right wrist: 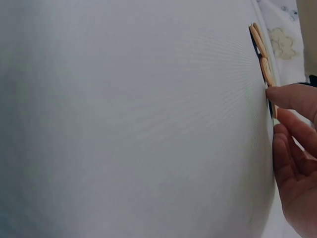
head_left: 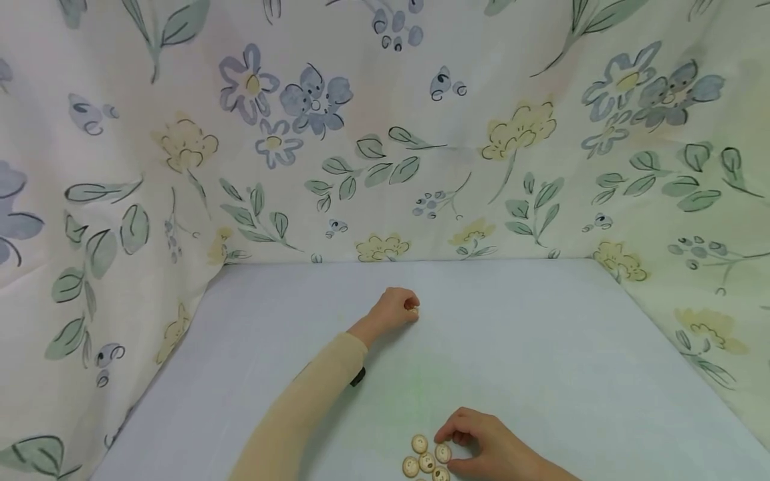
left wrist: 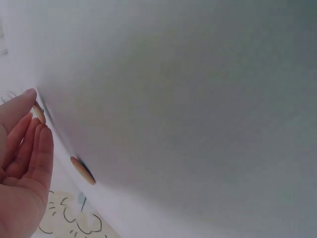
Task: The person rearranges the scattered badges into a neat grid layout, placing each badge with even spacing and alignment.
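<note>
A floral cloth is being hung behind and along both sides of a white table, filling the upper half of the head view. Near the middle of that frame, a small wooden disc is being pinched by the left hand, its edges being caught between thumb and fingertips in the left wrist view; a second disc is lying flat just beside, lower in that view. At the bottom of the head view, right of centre, another round piece is being pinched by the right hand, thumb and forefinger being set at its rim; how firmly cannot be told. Beside it a cluster of similar discs is lying close together, one being cut by the lower edge. Step in hand, as judged: single discs are being handled at two spots, far and near. For the next move, light edge grips are probably being called for, with neighbouring discs being left unknocked and the far disc being kept level.
</note>
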Demonstrator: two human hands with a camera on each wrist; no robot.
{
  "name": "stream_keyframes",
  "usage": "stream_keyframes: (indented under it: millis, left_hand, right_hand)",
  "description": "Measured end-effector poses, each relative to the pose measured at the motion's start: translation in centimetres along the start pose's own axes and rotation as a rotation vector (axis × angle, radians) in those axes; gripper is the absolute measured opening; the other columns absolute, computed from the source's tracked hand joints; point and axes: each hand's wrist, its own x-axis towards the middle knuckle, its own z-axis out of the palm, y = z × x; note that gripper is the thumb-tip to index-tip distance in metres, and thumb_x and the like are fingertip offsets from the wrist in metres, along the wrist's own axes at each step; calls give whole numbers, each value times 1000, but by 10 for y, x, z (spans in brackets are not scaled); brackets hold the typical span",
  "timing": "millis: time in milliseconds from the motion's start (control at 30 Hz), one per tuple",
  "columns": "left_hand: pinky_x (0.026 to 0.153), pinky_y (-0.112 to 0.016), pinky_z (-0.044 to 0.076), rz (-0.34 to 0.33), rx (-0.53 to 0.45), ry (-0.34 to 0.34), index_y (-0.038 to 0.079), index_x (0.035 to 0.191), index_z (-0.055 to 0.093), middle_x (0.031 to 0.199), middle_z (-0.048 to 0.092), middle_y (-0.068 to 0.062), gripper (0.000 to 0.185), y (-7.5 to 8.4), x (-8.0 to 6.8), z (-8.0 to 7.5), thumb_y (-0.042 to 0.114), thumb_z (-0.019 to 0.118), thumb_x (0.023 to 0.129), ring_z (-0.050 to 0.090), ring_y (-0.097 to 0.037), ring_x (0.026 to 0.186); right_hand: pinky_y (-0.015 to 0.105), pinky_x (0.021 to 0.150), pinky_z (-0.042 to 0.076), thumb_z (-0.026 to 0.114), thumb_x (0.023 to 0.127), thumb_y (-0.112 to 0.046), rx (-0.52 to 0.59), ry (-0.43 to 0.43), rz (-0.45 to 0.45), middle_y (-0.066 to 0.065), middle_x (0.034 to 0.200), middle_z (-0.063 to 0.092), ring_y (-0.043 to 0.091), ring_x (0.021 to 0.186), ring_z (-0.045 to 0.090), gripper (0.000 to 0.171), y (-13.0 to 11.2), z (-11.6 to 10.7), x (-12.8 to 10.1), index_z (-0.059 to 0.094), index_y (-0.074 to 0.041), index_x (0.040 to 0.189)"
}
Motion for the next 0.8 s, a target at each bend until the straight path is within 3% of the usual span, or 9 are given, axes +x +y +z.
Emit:
stream_keyframes:
  millis: [467, 800]
  left_hand:
    - [80, -28, 46, -69, -43, 11, 5, 97, 70, 88, 64, -2, 15, -3, 6, 3, 9, 76, 84, 57, -15, 85]
    - [82, -29, 46, -48, -27, -10, 5, 97, 70, 89, 64, -3, 14, -4, 10, 2, 10, 75, 85, 57, -16, 86]
  right_hand:
    - [23, 74, 49, 74, 86, -8, 5, 1, 2, -5, 104, 64, 9, 85, 57, 28, -1, 1, -1, 68, -17, 111]
    - [23, 72, 49, 76, 83, -6, -47, 35, -78, -2, 102, 65, 12, 84, 57, 30, 3, 2, -1, 67, -15, 110]
